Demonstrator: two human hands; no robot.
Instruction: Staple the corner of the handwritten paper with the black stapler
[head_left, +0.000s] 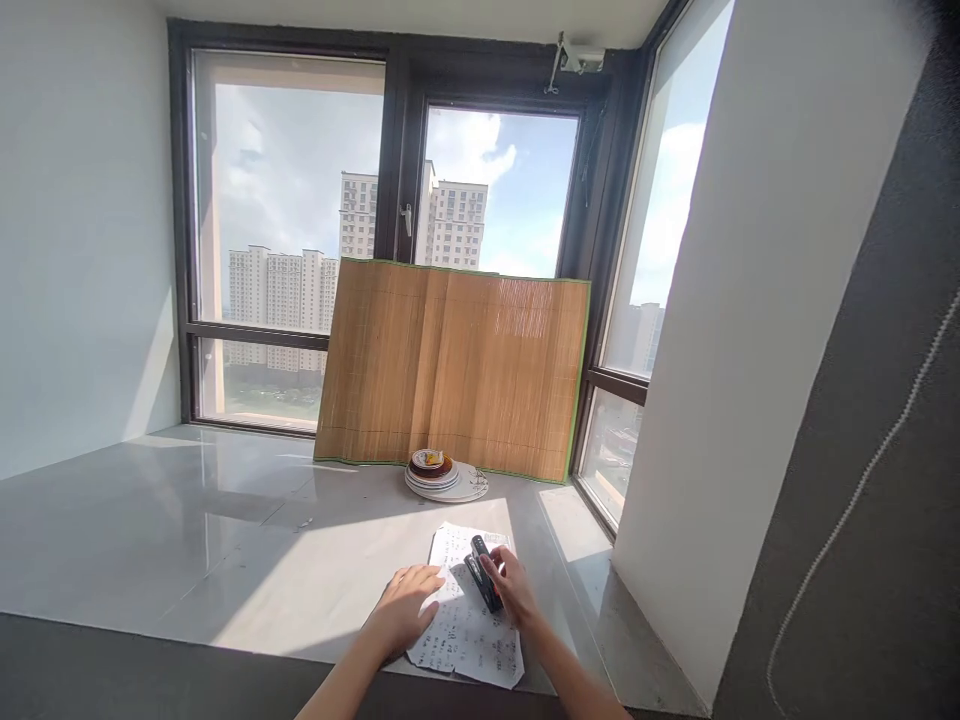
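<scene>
Your left hand [401, 607] lies flat, fingers spread, on the left edge of the paper sheets [469, 620], pinning them to the grey counter [225, 540] near its front edge. Your right hand [514, 588] has its fingers closed around a black stapler [481, 572], held over the upper middle of the sheets. This looks like the stapling step; the next move would call for keeping the sheets squared and pressing down firmly. The sheets carry dense printed or handwritten lines, too small to read. Behind them, a stack of plates [446, 478] sits before a bamboo mat [450, 370].
</scene>
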